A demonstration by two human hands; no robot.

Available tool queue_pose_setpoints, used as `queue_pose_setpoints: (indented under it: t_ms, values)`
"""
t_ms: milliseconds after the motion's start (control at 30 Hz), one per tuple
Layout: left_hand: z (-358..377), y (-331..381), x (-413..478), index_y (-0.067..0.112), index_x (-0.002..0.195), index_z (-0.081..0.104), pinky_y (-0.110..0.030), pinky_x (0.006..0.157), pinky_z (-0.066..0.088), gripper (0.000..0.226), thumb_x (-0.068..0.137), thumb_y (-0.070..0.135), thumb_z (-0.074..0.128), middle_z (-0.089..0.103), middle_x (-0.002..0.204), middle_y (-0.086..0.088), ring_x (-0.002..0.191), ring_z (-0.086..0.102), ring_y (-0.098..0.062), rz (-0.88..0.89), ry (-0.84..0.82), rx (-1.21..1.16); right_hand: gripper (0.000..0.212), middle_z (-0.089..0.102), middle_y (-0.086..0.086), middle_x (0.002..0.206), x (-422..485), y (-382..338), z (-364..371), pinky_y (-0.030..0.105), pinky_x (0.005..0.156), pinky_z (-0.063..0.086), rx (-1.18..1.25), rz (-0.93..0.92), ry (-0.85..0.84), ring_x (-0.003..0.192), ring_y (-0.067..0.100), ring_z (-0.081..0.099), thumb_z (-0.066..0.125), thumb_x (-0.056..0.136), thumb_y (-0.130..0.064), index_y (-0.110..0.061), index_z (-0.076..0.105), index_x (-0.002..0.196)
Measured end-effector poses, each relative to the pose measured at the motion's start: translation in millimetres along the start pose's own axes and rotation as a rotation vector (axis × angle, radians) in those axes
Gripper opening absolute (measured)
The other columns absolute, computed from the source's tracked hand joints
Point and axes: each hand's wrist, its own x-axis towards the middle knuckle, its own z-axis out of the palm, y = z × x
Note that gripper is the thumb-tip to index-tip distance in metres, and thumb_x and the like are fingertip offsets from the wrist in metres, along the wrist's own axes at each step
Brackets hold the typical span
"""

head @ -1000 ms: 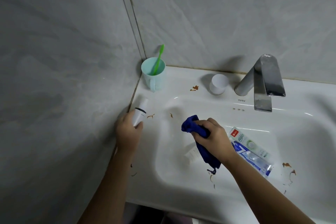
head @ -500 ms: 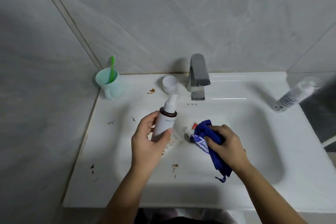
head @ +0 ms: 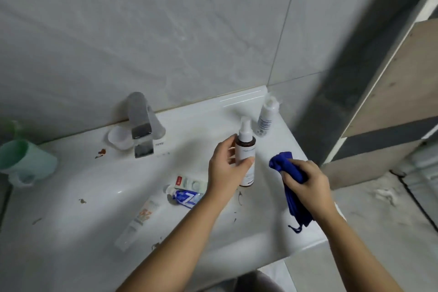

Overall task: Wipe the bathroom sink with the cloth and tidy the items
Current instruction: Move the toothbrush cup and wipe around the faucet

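Gripping bottle [head: 246,149], left hand [head: 227,168] nears sink [head: 272,242] rim.

The green cup [head: 28,161] at the left edge is blurred and cut off. The left hand [head: 225,173] hides part of the spray bottle [head: 246,147], its label unreadably small; the right hand [head: 308,185] covers the middle of the blue cloth [head: 282,160].

Your two forearms, in from six o'clock, are bare from frame edge to wrist. Your left hand [head: 226,169] and right hand [head: 308,184] are bare too, the left thumbnail cut short.
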Motion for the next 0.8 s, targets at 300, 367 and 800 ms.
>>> queue_pose_setpoints:
  t_ms: [300, 367, 800]
  values:
    - [104, -13, 30, 0.034, 0.091, 0.049, -0.016, 0.077, 0.046, 0.045, 0.073, 0.000, 0.071, 0.059, 0.099, 0.020, 0.097, 0.059, -0.005, -0.008, -0.184, 0.029, 0.022, 0.056, 0.003, 0.081, 23, 58, -56, 0.015, 0.065, 0.033, -0.071, 0.128, 0.179, 0.076, 0.017, 0.055, 0.071, 0.076, -0.013, -0.017, 0.068, 0.097]
    - [118, -19, 35, 0.034, 0.089, 0.048, -0.015, 0.077, 0.046, 0.044, 0.072, 0.000, 0.071, 0.058, 0.097, 0.019, 0.095, 0.058, -0.001, -0.004, -0.187, 0.060, 0.023, 0.053, 0.001, 0.078, 25, 64, -62, 0.014, 0.064, 0.032, -0.087, 0.128, 0.181, 0.073, 0.015, 0.054, 0.071, 0.076, -0.013, -0.018, 0.068, 0.098]
    - [142, -42, 35, 0.040, 0.092, 0.044, -0.003, 0.074, 0.038, 0.049, 0.074, 0.004, 0.073, 0.054, 0.098, 0.027, 0.090, 0.049, 0.018, 0.075, -0.206, 0.188, 0.023, 0.047, -0.007, 0.073, 14, 69, -70, 0.005, 0.065, 0.036, -0.139, 0.121, 0.191, 0.070, 0.004, 0.052, 0.071, 0.076, -0.014, -0.021, 0.067, 0.097]
